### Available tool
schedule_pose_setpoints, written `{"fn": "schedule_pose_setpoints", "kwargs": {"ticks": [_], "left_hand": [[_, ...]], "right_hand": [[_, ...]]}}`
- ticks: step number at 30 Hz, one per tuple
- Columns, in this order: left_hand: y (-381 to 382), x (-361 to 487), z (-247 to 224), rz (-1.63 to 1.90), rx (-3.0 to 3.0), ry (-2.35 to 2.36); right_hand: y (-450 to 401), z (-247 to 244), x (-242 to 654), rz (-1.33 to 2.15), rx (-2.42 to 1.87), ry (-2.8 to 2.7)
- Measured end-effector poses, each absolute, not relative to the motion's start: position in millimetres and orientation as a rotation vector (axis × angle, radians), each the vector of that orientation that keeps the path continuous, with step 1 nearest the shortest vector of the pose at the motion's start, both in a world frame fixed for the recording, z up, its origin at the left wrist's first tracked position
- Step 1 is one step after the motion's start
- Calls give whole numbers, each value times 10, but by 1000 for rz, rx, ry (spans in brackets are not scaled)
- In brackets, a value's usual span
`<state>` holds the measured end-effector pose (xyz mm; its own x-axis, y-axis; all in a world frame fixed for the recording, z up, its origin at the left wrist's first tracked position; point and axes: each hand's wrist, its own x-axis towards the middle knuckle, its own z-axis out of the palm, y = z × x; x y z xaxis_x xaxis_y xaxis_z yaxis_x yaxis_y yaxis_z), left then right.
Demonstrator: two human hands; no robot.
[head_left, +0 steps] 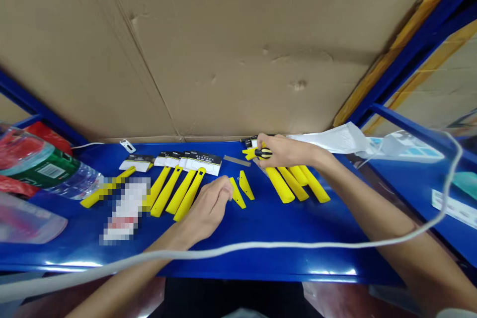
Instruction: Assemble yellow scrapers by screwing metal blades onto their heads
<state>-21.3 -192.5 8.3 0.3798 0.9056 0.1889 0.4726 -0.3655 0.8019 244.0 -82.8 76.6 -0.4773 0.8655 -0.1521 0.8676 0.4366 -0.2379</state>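
My right hand (281,151) is closed round a short yellow-and-black tool handle (264,153) at the back of the blue shelf; the tool's working end cannot be made out. Beneath and beside this hand lie several yellow handles (280,186). My left hand (208,208) is low over the shelf with its fingers pinched together, and what they hold, if anything, is hidden. Just right of its fingertips are two flat yellow plates with small holes, a near one (237,193) and a farther one (246,185). A thin grey metal blade (237,161) lies behind them.
To the left lie several yellow handles (167,191) with black-and-white cards (203,163). A large plastic bottle (52,166) and a clear container (30,218) stand at far left. A white cable (261,245) crosses the foreground. White plastic packaging (335,138) lies at back right, before a cardboard wall (231,49).
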Motion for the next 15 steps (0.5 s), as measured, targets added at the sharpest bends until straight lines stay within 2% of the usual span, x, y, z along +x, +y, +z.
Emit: {"fn": "schedule_pose_setpoints", "kwargs": {"ticks": [7, 11, 15], "left_hand": [[-1635, 180, 340, 1019, 1363, 748], [-1492, 108, 398, 1212, 1131, 666], [-1451, -156, 398, 1237, 999, 645]], "right_hand": [[-1104, 1119, 1888, -209, 1875, 3098], [-1162, 1255, 1686, -188, 1842, 3226], [-1145, 1309, 1815, -256, 1762, 3389]]}}
